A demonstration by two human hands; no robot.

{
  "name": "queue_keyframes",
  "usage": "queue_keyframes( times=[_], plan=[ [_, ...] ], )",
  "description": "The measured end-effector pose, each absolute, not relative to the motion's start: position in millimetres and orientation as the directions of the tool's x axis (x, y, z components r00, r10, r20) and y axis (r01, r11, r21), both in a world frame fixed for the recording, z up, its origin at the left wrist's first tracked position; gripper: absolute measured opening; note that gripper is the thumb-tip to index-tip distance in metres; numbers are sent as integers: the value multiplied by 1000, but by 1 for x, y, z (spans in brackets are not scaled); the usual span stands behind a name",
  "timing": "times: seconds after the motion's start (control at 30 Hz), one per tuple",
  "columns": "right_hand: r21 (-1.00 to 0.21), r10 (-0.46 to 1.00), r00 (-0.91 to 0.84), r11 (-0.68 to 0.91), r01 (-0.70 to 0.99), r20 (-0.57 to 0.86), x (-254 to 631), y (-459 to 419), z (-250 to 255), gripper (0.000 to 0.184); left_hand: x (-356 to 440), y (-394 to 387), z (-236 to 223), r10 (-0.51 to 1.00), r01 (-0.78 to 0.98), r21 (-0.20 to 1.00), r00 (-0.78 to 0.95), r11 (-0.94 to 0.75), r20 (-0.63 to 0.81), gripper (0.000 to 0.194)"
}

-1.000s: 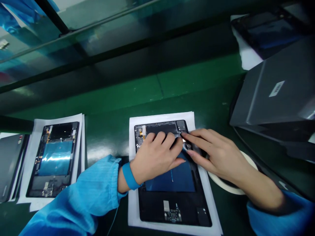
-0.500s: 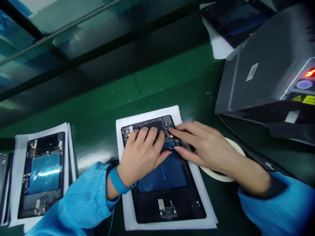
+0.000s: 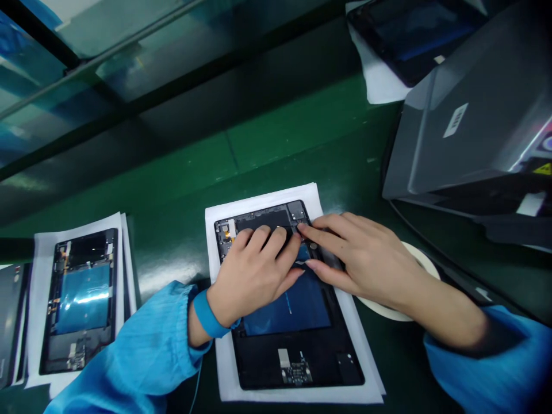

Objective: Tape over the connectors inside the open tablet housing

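Tablet lies opened; left hand and right hand press flat, grips released.

A glossy dark green worktop fills the view, crossed by a lighter green band. Along its far edge runs a black metal frame with glassy panels that reflect blue and pale light.
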State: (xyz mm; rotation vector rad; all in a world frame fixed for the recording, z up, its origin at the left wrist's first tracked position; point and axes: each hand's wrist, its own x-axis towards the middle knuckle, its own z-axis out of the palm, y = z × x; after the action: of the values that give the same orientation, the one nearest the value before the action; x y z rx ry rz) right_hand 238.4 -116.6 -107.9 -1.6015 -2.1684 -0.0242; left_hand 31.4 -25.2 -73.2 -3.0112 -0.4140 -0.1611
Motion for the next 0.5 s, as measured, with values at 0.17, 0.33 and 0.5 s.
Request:
queue_keyframes(
  times=[0.17, 0.33, 0.5],
  plan=[
    [-208, 897, -247, 338, 918, 366, 237, -117, -107, 39, 31, -24, -76, 271, 278, -36, 953, -960, 135, 45],
    [-238, 896, -235, 339, 910, 378, 235, -118, -108, 37, 29, -23, -78, 293, 291, 32, 944, -956, 153, 45],
    [-255, 903, -210, 318, 913, 374, 233, -121, -111, 35, 29, -23, -81, 309, 305, 54, 943, -951, 122, 49]
  ],
)
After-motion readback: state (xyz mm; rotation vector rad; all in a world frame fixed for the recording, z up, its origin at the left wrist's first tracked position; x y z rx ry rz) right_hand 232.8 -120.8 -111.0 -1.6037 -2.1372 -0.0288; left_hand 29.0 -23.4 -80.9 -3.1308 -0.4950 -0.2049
